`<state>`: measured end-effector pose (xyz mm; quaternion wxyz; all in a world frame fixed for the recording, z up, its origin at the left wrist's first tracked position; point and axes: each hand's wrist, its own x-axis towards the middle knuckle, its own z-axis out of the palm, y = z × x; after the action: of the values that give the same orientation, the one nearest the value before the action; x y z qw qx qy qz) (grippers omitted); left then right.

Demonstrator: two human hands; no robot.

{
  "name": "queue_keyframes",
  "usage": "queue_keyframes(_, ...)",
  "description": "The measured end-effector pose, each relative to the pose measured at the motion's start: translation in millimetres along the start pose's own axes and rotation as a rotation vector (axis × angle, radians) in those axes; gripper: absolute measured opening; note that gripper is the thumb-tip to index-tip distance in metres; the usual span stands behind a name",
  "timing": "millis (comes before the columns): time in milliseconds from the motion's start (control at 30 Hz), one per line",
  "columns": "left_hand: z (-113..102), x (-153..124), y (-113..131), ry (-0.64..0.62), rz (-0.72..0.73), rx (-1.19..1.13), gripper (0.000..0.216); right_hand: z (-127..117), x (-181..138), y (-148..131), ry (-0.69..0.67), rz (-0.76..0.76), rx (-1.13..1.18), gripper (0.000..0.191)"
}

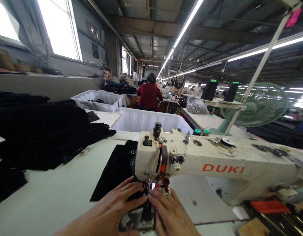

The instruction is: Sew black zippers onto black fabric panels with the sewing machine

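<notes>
Centrally, a single piece of black fabric point(116, 170) is seen lying flat on the pale table point(55, 196). It is matte, soft-looking and roughly rectangular, and its near end is tucked under the head of the sewing machine point(215, 164). It is pressed down by the left hand point(117, 203) and the right hand point(169, 209). Both are spread flat with fingers extended, nothing being gripped, and their fingertips almost meet at the presser foot.

The machine is cream-coloured metal, scuffed, and marked DUKI in orange letters. A loose heap of more black fabric point(43, 137) is piled on the left of the table. Two white plastic tubs point(97, 100) are set behind it, and two dark thread cones point(209, 90) with green tops are stood on a stand. One round green wire-guarded fan point(259, 105) is placed at the right. One person in a red top point(149, 95) is seated farther back.
</notes>
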<state>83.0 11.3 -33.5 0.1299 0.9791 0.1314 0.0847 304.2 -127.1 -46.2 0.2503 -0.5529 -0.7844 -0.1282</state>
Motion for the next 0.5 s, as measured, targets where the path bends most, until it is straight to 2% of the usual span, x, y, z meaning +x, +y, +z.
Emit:
queue_keyframes(200, -4, 4, 2, -0.075, -0.072, -0.043, 0.075, 3, -3, -2, 0.018, 0.019, -0.045, 0.053)
queue_keyframes(400, -17, 9, 11, 0.02, 0.014, -0.062, 0.073, 0, 0, -3, 0.049, 0.004, -0.063, 0.052)
queue_keyframes(500, -23, 11, 15, 0.029, 0.053, -0.04, 0.07, -3, 3, -3, 0.039, -0.007, -0.063, 0.052)
